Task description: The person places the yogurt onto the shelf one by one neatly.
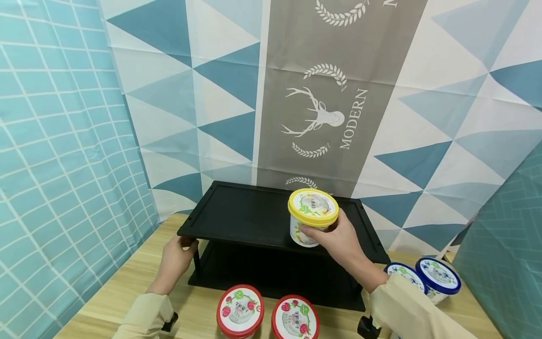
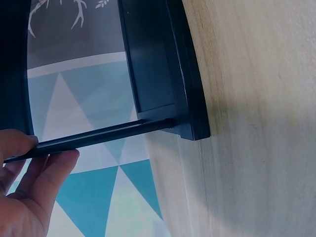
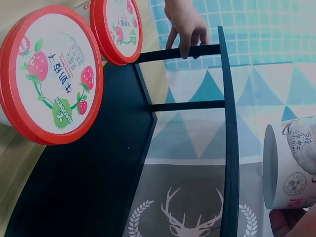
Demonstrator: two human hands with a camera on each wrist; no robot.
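Fingers point(image 3: 282, 222) of the right hand point(image 1: 343, 238) clamp a yellow-lidded tub point(image 1: 311, 217), probably light and squeezable, best held below its lid point(image 1: 313, 205); the left hand point(image 1: 178, 256) pinches a shelf post point(image 2: 123, 133).

A wood-grain table point(image 1: 127, 285) stands before a triangle-patterned backdrop point(image 1: 228, 89); white-gridded teal sheeting point(image 1: 63, 141) hangs at left.

Yellow-lidded tub point(image 1: 312, 213) upright, held above black two-tier shelf point(image 1: 250, 214).

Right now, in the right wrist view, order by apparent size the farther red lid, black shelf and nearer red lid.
Black shelf
Nearer red lid
Farther red lid, slightly cropped
Nearness may exaggerate the lids' difference.
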